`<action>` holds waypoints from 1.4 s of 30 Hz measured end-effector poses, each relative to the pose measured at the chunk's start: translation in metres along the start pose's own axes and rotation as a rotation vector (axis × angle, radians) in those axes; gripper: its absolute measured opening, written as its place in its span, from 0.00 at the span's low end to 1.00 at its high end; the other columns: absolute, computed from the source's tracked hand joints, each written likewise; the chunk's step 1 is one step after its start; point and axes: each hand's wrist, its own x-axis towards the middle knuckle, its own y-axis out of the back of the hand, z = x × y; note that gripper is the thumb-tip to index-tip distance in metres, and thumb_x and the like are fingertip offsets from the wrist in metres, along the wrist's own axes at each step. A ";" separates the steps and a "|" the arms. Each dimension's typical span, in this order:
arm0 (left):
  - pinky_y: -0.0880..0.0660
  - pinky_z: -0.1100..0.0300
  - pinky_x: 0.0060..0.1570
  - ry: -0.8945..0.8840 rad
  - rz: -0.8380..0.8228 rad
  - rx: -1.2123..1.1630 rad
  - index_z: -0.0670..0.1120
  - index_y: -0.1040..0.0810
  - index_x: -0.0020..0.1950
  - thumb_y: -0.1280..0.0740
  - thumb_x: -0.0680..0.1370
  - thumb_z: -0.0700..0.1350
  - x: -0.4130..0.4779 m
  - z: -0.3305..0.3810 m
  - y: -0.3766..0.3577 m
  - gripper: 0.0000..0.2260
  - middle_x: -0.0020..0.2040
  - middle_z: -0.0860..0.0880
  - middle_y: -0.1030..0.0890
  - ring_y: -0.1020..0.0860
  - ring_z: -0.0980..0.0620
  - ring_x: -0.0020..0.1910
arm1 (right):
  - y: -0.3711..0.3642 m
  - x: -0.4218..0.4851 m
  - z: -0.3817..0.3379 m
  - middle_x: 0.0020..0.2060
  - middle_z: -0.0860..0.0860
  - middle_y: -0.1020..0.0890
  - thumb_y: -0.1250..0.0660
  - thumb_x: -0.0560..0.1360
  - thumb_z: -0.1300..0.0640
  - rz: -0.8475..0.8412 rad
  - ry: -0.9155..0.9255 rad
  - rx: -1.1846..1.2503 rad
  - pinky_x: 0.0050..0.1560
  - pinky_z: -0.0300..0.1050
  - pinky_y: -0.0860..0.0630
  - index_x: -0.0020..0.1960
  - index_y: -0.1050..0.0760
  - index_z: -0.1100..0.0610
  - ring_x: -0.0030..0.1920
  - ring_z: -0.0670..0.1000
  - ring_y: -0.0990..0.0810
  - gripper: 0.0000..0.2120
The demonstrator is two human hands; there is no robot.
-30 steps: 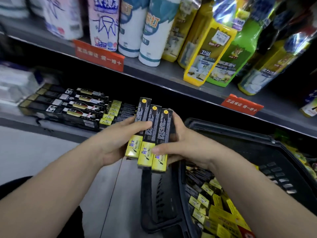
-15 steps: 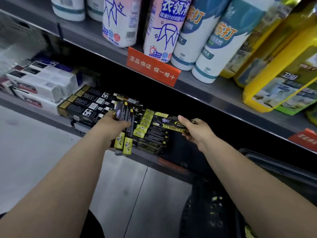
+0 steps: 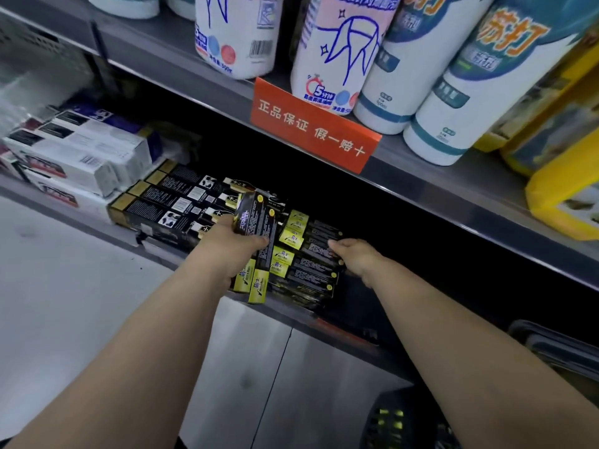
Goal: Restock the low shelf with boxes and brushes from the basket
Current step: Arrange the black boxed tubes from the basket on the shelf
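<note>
The left hand (image 3: 231, 254) gripped two boxes (image 3: 256, 226), poised beside the shelved stack (image 3: 311, 273) to its right, likely awaiting room. The right hand (image 3: 355, 259) lay flat on that stack, apparently squaring it.

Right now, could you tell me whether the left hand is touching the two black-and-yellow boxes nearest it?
Touching. The head view shows the left hand gripping the two black-and-yellow boxes, with its thumb curled across their front faces.

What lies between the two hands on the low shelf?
In the head view, stacked boxes lie between the left hand, which grips two loose boxes, and the right hand.
</note>
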 end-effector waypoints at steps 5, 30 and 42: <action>0.35 0.57 0.45 -0.011 0.028 0.015 0.43 0.33 0.68 0.31 0.75 0.43 0.009 -0.003 -0.003 0.23 0.39 0.55 0.30 0.31 0.57 0.37 | 0.002 -0.003 -0.001 0.72 0.53 0.41 0.26 0.61 0.34 -0.235 0.097 -0.552 0.67 0.52 0.37 0.71 0.42 0.44 0.70 0.56 0.40 0.45; 0.22 0.55 0.30 0.228 -0.267 -0.245 0.42 0.26 0.62 0.26 0.69 0.49 0.000 0.007 -0.016 0.24 0.47 0.43 0.16 0.17 0.47 0.38 | 0.016 -0.065 -0.064 0.65 0.47 0.33 0.22 0.62 0.57 -0.210 0.719 -0.402 0.50 0.28 0.34 0.71 0.42 0.48 0.57 0.41 0.31 0.44; 0.23 0.52 0.38 0.200 0.046 -0.231 0.43 0.27 0.62 0.33 0.76 0.52 0.009 0.006 -0.009 0.19 0.46 0.45 0.22 0.23 0.43 0.46 | 0.063 -0.024 -0.021 0.40 0.49 0.25 0.28 0.68 0.44 0.084 0.435 -0.586 0.38 0.43 0.33 0.48 0.25 0.54 0.41 0.50 0.27 0.17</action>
